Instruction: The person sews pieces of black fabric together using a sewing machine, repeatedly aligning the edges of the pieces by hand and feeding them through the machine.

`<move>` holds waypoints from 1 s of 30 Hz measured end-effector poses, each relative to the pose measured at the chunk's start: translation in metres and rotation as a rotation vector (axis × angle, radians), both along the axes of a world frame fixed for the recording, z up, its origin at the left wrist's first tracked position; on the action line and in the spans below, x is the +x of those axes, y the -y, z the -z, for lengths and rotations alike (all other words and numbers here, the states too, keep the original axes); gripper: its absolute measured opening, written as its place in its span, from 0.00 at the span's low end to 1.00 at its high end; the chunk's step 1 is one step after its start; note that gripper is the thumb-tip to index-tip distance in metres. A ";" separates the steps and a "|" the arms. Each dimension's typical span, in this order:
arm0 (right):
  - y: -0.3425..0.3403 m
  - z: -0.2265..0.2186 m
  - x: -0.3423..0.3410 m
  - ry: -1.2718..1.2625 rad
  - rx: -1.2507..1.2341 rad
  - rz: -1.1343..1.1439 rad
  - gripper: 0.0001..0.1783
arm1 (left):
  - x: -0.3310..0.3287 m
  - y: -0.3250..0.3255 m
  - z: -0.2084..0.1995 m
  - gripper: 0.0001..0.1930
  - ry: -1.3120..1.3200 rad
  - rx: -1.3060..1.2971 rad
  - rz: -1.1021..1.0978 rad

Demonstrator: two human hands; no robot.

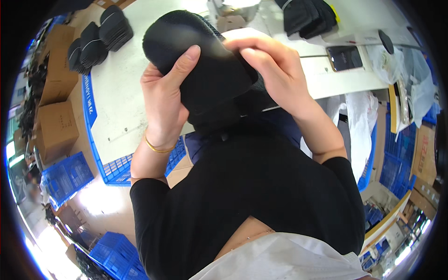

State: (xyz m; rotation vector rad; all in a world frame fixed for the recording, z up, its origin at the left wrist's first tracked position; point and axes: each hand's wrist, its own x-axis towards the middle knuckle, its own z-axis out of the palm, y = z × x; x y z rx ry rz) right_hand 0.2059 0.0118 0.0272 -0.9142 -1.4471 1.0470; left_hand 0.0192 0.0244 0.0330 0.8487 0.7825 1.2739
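A black fabric piece (210, 77) with a rounded end, shaped somewhat like an insole, is held up over the front of the white table. My left hand (165, 91) grips its left side, the thumb lying on top and the fingers behind. At the far right edge my right hand (273, 65) pinches the piece between thumb and fingers. Part of a second black layer shows along the edge by the right fingers. Whether it is a separate piece I cannot tell. More black material hangs below, partly hidden against my black shirt.
Banded bundles of black rounded pieces (114, 29) lie at the table's far left; another black stack (308, 17) lies far right. A dark phone (344, 58) rests near clear plastic bags (413, 70). Blue crates (67, 177) and cardboard boxes (57, 130) stand on the left.
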 end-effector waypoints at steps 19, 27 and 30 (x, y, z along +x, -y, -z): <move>0.018 0.006 -0.007 -0.126 -0.174 0.064 0.07 | -0.003 -0.017 0.008 0.10 0.037 0.066 -0.191; -0.002 -0.005 0.006 -0.104 -0.274 -0.008 0.08 | -0.002 -0.052 -0.004 0.12 -0.158 0.156 -0.120; -0.012 -0.012 0.008 -0.053 -0.326 -0.057 0.12 | -0.001 -0.077 -0.014 0.12 -0.236 0.102 0.060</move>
